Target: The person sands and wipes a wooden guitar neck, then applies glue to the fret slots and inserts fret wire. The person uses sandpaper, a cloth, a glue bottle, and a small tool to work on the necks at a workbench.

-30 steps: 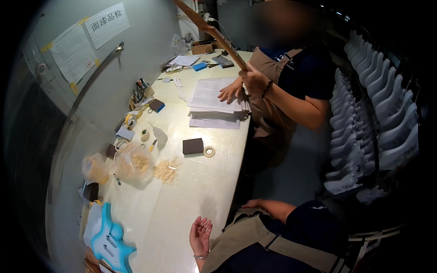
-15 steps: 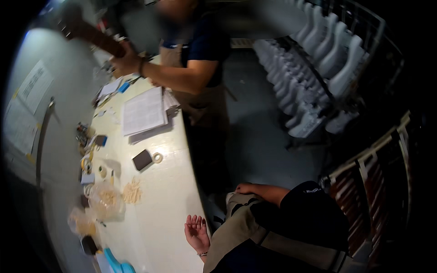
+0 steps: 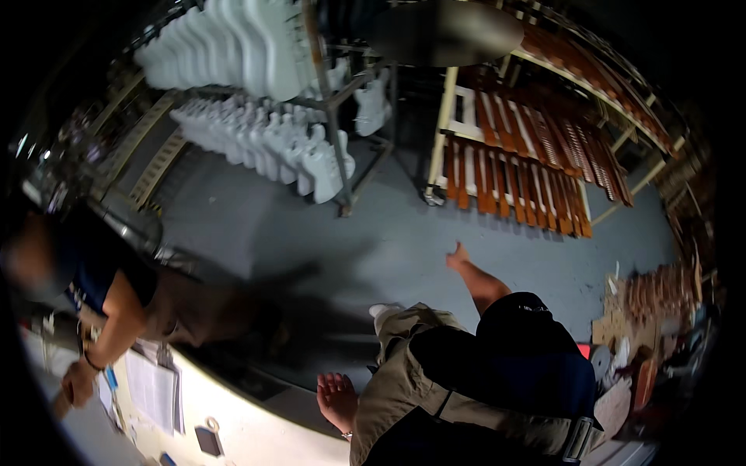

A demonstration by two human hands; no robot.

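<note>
My left hand (image 3: 336, 400) hangs palm up beside the edge of the white worktable (image 3: 256, 423). Its fingers are a little curled and apart, with nothing in them. Out in front of me over the grey floor, my right hand (image 3: 458, 255) reaches away from my body toward a rack of brown guitar necks (image 3: 505, 186). Thumb and fingers look apart there and no held thing shows, though the hand is small in view. On the table lie a stack of papers (image 3: 151, 388), a dark rectangular block (image 3: 208, 440) and a tape roll (image 3: 212, 423).
A co-worker (image 3: 116, 311) stands at the table on the left, gripping something brown. A wheeled rack carries pale guitar bodies (image 3: 264, 147) at the far left. Wooden pieces (image 3: 660, 295) are stacked at the right. Grey floor (image 3: 388, 264) runs between the racks.
My view has swung right, bringing the neck rack ahead and pushing the table to the lower left. My right hand has left my thigh and stretched forward. The left hand looks much the same.
</note>
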